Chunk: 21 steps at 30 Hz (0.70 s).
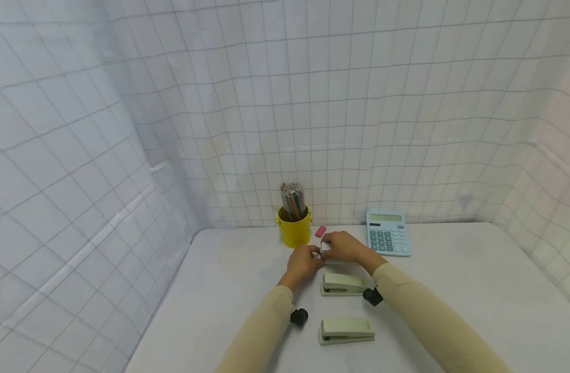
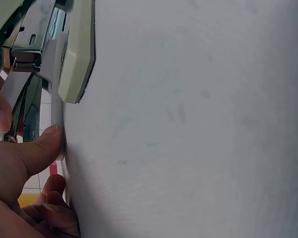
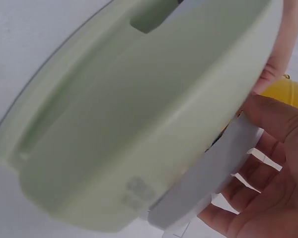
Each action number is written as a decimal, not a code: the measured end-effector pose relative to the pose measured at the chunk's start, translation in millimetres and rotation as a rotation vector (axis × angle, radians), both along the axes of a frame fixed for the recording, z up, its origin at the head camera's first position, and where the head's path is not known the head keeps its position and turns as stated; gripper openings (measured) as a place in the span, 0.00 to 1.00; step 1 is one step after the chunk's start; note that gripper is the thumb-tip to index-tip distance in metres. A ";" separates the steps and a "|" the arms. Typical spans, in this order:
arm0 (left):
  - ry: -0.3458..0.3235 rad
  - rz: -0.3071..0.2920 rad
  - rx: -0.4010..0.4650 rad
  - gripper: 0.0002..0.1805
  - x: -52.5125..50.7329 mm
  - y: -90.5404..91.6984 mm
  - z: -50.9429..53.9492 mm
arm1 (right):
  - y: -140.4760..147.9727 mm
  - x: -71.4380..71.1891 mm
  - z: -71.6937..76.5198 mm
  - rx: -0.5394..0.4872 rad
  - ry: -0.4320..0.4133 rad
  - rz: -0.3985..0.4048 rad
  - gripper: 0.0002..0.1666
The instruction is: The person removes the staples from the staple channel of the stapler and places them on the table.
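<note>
On the counter (image 1: 238,282), a farther green stapler (image 1: 344,282) and a nearer green stapler (image 1: 346,327) appear settled, in front and right of the yellow pot (image 1: 296,234). A white stapler (image 1: 326,247), just right of the pot, seems unfinished: the left hand (image 1: 304,260) pinches one end, the right hand (image 1: 343,246) curls around its body, both arms converging.

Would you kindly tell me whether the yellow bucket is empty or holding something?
Holding something: a bundle of slender sticks rises above the rim of the yellow bucket.

Staplers (image 1: 345,330), a calculator (image 1: 387,233) and a pencil pot (image 1: 296,235) make this grid-walled booth (image 1: 313,109) look office-like.
</note>
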<state>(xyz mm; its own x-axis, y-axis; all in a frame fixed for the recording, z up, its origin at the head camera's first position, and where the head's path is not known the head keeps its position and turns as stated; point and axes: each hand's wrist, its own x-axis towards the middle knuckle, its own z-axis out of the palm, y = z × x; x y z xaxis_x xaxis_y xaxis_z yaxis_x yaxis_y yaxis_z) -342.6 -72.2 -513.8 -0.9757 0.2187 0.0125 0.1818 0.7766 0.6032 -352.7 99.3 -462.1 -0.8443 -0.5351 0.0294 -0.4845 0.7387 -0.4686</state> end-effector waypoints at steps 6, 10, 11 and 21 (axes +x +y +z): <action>-0.010 0.016 -0.029 0.15 1.2 2.2 0.8 | 9.7 -2.4 6.4 -0.052 -0.032 0.000 0.18; -0.030 0.040 -0.031 0.15 2.3 3.6 0.6 | 18.9 -2.8 10.5 -0.105 -0.095 -0.034 0.20; -0.035 0.045 -0.029 0.15 2.5 3.7 0.8 | 21.8 -3.0 10.9 -0.127 -0.113 -0.041 0.20; -0.062 0.060 -0.029 0.16 -0.8 3.6 0.4 | 43.8 2.0 16.0 -0.335 -0.285 -0.091 0.28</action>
<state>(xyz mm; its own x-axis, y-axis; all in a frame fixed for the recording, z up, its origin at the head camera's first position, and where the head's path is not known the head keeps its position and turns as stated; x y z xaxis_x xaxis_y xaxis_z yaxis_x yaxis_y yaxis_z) -343.4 -68.6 -513.4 -0.9858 0.1590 -0.0534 0.0974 0.8021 0.5892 -350.7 143.1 -446.1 -0.8871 -0.4587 -0.0522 -0.2412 0.5569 -0.7948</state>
